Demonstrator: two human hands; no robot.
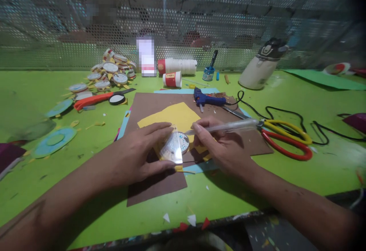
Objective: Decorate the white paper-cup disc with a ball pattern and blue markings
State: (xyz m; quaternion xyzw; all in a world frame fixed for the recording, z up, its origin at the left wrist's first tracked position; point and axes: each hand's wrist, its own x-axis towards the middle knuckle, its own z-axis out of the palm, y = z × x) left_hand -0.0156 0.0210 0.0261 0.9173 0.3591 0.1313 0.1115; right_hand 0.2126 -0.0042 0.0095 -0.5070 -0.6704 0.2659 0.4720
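Note:
My left hand (143, 150) spans a clear plastic protractor (172, 150), thumb at its lower end and fingers at its upper end. The protractor lies over part of a small round disc (185, 141) with a speckled blue-and-white face. In my right hand (215, 140) is a slim pen-like tool (234, 126) with a translucent barrel, its tip pointing left at the disc. Behind both hands lies yellow paper (180, 114) on brown sheets (148, 100). Yellow scraps lie beneath and beside the disc.
Scissors (286, 146) and a blue glue gun (210, 99) with a black cord lie right. An orange cutter (93, 100) and a heap of small discs (110, 68) are left. Paper cups (173, 79), a phone (146, 56) and a bottle (260, 68) stand behind.

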